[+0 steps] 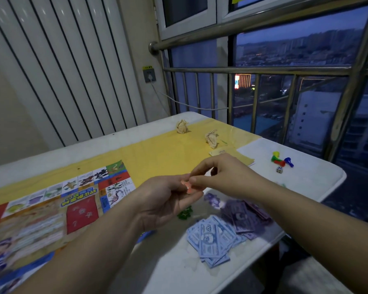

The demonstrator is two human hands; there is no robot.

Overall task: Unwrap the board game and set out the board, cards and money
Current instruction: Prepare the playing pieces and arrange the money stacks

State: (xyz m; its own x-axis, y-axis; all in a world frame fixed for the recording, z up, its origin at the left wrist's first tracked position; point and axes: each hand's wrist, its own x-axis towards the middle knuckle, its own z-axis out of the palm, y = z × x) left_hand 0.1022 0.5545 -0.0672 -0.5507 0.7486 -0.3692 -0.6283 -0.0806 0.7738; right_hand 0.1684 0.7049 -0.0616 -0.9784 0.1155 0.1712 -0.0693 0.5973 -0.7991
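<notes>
The colourful game board (51, 204) lies unfolded on the left of the table. Both hands meet above the table's middle on a small stack of orange paper money (189, 186). My left hand (166, 200) holds it from below with curled fingers. My right hand (223, 175) pinches its top edge. On the table below lie a pile of blue notes (212, 238), a pile of purple notes (242, 213) and some green pieces (185, 213). A stack of yellowish cards (232, 153) sits behind my right hand, partly hidden.
Two crumpled paper balls (182, 126) (211, 138) lie at the table's far side. Coloured pawns (282, 160) and a white die (279, 169) sit at the right, near the table edge (327, 196). A metal railing (263, 70) and window stand behind.
</notes>
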